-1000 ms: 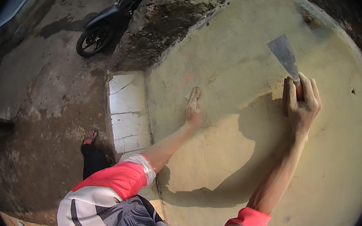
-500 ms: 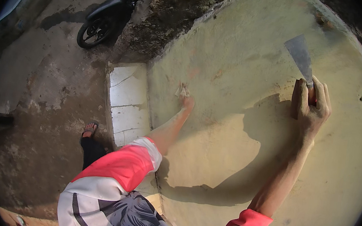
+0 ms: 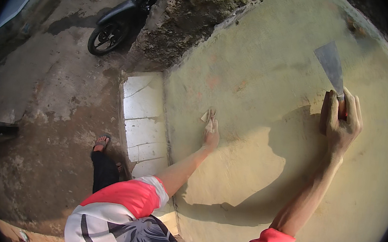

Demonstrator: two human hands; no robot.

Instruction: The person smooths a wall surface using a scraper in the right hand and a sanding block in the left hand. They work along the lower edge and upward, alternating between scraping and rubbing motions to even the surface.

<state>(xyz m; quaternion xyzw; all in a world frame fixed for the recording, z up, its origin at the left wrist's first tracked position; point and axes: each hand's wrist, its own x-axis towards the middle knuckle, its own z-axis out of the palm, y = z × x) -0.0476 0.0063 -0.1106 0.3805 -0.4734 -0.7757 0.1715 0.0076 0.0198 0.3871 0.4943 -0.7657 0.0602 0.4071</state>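
Observation:
Against the pale yellow-green wall point(image 3: 226, 171), my left hand point(image 3: 211, 134) presses a small pale folded sheet point(image 3: 205, 117). It looks like sandpaper, though its material is not clear; the fingers are closed over it and dusty. Higher up and to the right, my right hand point(image 3: 345, 122) is closed round the handle of a putty knife point(image 3: 330, 62), whose broad metal blade points up and to the left. A dark brown flat piece point(image 3: 325, 112) shows beside the right fingers; whether they hold it, I cannot tell.
White cracked tiles point(image 3: 143, 99) cover a ledge along the wall's left edge. Beyond lie a rough stone mass point(image 3: 190, 19) and a parked black motorcycle point(image 3: 114, 25). A sandalled foot point(image 3: 102, 142) stands on the stained concrete ground point(image 3: 44, 152). My shadow point(image 3: 288, 164) falls across the wall.
My left hand has slid down and to the right along the wall with the folded sheet. My right hand still grips the putty knife; the whole view has shifted slightly.

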